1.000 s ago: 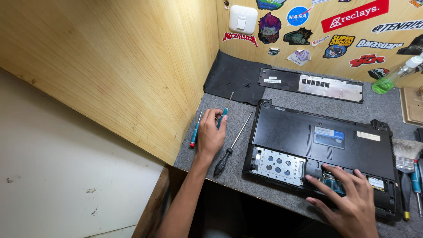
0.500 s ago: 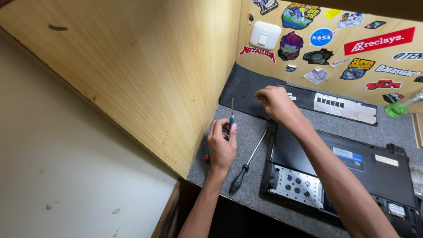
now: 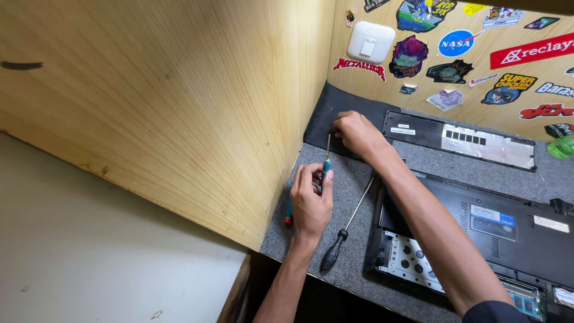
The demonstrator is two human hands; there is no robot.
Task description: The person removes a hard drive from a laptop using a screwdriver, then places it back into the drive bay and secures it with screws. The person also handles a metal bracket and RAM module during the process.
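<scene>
The left hand (image 3: 312, 200) is curled around a small teal-handled screwdriver (image 3: 326, 162), thumb and fingers pinching the grip so the thin shaft points away toward the back wall, lifted a little off the grey table (image 3: 418, 157). The right hand (image 3: 357, 133) reaches across above it to the black cover panel (image 3: 418, 127) leaning where table meets wall; its fingers are bent down on the panel's left end, but whether they pinch something small there or only press the edge I cannot tell. A long black-handled screwdriver (image 3: 347, 230) lies free on the table between the left hand and the open laptop (image 3: 502, 239), within easy reach. A red-tipped tool (image 3: 288, 214) pokes out beside the left wrist, against the wooden partition (image 3: 179, 101).
</scene>
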